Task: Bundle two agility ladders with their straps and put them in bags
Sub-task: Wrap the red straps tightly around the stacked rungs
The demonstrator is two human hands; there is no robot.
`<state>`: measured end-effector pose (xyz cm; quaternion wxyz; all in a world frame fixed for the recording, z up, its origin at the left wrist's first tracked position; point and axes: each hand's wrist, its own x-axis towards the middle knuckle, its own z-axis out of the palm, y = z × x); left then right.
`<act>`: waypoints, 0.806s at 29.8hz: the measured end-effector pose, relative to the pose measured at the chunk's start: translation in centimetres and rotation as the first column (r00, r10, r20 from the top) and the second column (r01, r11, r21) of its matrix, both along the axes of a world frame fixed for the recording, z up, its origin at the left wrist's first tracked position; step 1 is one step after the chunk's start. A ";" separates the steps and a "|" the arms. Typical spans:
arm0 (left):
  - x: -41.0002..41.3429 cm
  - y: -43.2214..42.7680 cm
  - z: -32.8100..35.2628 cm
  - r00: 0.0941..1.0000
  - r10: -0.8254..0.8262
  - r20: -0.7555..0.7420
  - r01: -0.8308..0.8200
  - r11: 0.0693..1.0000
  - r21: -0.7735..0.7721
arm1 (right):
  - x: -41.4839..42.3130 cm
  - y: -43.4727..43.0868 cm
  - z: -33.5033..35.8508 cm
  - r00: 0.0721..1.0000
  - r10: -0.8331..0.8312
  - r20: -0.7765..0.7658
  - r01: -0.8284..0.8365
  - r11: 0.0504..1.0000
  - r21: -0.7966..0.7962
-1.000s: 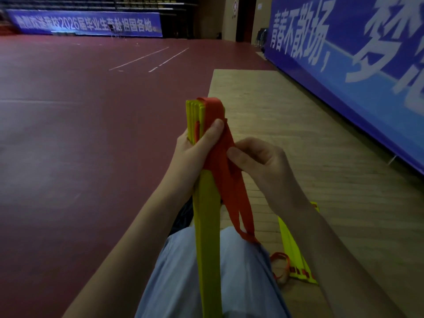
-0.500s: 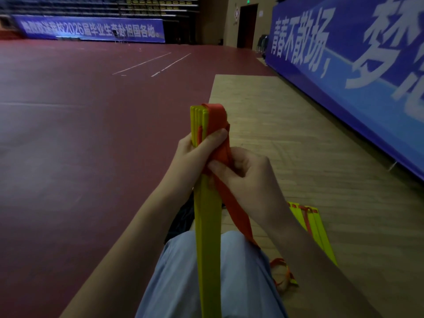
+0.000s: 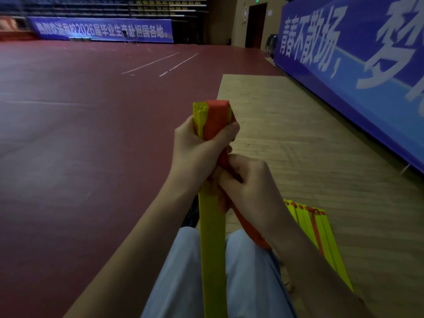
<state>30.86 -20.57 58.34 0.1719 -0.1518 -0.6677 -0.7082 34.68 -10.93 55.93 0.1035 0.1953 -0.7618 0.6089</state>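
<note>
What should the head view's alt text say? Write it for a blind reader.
A left hand grips the far end of a yellow ladder bundle with an orange strap wrapped over that end; the right hand just below holds the strap. A second ladder lies on the wooden floor to the right.

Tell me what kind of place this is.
Probably an indoor sports hall or gymnasium: a wide maroon court floor with painted white lines, rows of tiered seating at the far end, and a large blue banner along the right wall.
</note>
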 end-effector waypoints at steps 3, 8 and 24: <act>-0.3 -0.7 0.2 0.998 -0.053 0.037 0.051 0.998 0.044 | -0.2 1.2 -0.4 0.994 -0.022 0.105 0.019 1.000 0.022; -0.6 -1.3 0.4 0.972 -0.218 0.089 0.207 0.971 0.120 | -0.5 1.4 -1.1 0.995 -0.062 0.081 0.053 0.993 0.106; -1.5 -2.7 0.6 0.909 -0.389 0.149 0.397 0.917 -0.024 | -0.5 1.1 -0.5 0.997 0.057 -0.059 -0.035 0.945 0.326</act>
